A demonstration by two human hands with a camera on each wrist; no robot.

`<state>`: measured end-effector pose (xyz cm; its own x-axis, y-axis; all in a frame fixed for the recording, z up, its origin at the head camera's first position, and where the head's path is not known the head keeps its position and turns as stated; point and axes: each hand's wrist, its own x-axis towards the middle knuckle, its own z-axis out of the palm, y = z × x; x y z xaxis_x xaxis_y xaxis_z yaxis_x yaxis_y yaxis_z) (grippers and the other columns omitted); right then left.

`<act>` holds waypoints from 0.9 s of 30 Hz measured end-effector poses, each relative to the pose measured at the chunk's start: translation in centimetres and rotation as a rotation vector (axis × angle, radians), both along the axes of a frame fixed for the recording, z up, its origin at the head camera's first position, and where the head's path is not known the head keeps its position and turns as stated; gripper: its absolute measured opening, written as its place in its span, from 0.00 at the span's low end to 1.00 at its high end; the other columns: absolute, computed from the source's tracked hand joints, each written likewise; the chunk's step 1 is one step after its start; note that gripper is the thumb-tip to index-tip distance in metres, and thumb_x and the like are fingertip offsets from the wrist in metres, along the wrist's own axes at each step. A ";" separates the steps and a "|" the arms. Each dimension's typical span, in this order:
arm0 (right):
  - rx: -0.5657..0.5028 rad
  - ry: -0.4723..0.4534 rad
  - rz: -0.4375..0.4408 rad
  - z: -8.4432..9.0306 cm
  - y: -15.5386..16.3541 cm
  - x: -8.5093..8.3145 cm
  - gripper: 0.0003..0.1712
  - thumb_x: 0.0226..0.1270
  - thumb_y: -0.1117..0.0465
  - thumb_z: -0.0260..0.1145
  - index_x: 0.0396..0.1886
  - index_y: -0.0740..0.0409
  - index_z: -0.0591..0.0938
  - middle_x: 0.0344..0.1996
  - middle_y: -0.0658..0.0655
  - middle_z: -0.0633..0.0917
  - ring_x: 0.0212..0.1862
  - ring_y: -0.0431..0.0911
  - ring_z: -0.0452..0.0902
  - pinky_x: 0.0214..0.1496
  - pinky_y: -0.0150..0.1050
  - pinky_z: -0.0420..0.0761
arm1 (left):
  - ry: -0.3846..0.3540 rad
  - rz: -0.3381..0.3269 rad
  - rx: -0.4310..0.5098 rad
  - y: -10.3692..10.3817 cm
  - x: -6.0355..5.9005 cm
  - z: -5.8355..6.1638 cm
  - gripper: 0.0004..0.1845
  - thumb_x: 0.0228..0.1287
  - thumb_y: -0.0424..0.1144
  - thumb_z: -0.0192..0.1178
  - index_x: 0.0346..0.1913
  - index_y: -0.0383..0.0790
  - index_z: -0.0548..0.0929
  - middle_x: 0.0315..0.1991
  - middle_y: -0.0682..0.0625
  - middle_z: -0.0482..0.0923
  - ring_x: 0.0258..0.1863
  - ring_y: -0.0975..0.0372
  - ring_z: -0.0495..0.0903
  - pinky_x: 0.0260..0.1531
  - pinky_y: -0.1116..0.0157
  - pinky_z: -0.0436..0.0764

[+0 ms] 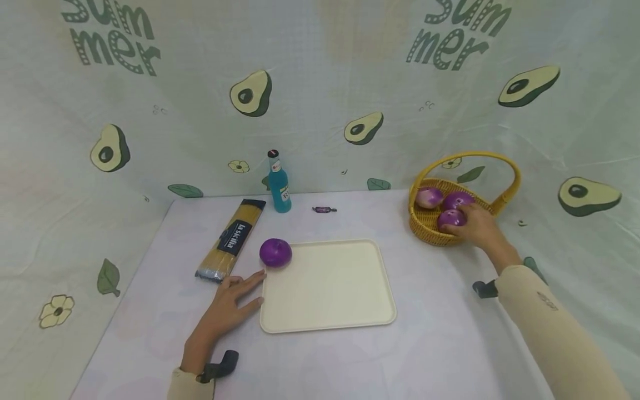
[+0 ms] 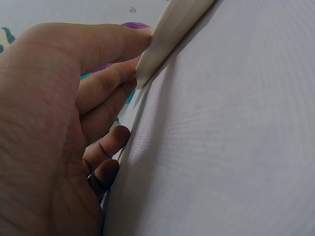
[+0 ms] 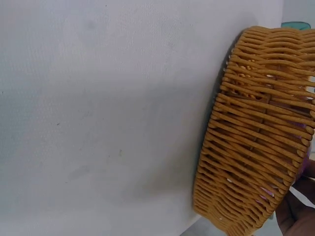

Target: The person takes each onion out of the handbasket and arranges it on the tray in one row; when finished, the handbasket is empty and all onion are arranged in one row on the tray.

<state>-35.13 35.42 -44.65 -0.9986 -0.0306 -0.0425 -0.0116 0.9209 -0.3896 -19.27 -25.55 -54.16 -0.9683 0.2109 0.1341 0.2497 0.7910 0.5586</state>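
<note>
At the left edge of a cream rectangular tray [image 1: 330,289], my left hand [image 1: 227,308] touches the rim with thumb and fingertips, the fingers mostly straight. A purple onion [image 1: 275,253] sits on the tray's upper left corner, just beyond those fingertips. On the right, my right hand [image 1: 480,225] reaches into a yellow wicker basket [image 1: 435,238] with an arched handle. Its thumb and fingers grip the front purple onion [image 1: 451,219]. Two more onions lie behind it, one paler onion [image 1: 429,197] and one darker onion [image 1: 457,200]. In the right wrist view the basket wall [image 3: 256,132] hides most of that hand.
A pack of spaghetti [image 1: 232,239] lies left of the tray, close to my left hand. A blue bottle [image 1: 280,186] stands upright at the back. Right of the bottle lies a small purple wrapped candy [image 1: 324,209]. A printed cloth hangs behind the table [image 1: 345,366].
</note>
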 end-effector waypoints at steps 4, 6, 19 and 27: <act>0.004 0.028 0.011 0.2 -0.2 0.2 0.53 0.64 0.40 0.70 0.70 0.78 0.62 0.67 0.82 0.59 0.67 0.77 0.52 0.65 0.72 0.55 | 0.008 -0.002 -0.010 0.0 -0.1 0.0 0.31 0.67 0.60 0.61 0.72 0.65 0.70 0.70 0.68 0.68 0.55 0.61 0.63 0.56 0.46 0.69; 0.002 0.039 0.017 0.3 -0.3 0.3 0.53 0.64 0.40 0.70 0.70 0.77 0.62 0.67 0.82 0.60 0.67 0.77 0.53 0.65 0.72 0.55 | 0.018 -0.011 -0.006 -0.1 -0.1 0.0 0.31 0.66 0.59 0.62 0.72 0.64 0.71 0.70 0.67 0.68 0.55 0.61 0.63 0.56 0.47 0.69; -0.037 0.102 0.022 1.4 -0.9 1.7 0.57 0.63 0.35 0.69 0.72 0.77 0.61 0.69 0.82 0.58 0.68 0.77 0.51 0.66 0.72 0.54 | 0.013 -0.017 0.006 0.0 -0.2 -0.2 0.31 0.67 0.59 0.62 0.72 0.64 0.71 0.70 0.67 0.68 0.55 0.61 0.63 0.56 0.47 0.67; -0.048 0.134 0.013 1.8 -1.6 2.3 0.58 0.61 0.34 0.70 0.73 0.74 0.60 0.70 0.80 0.58 0.69 0.75 0.51 0.65 0.72 0.56 | 0.012 -0.022 0.021 -0.1 0.1 0.1 0.30 0.67 0.57 0.63 0.71 0.61 0.72 0.70 0.66 0.68 0.55 0.62 0.62 0.56 0.48 0.66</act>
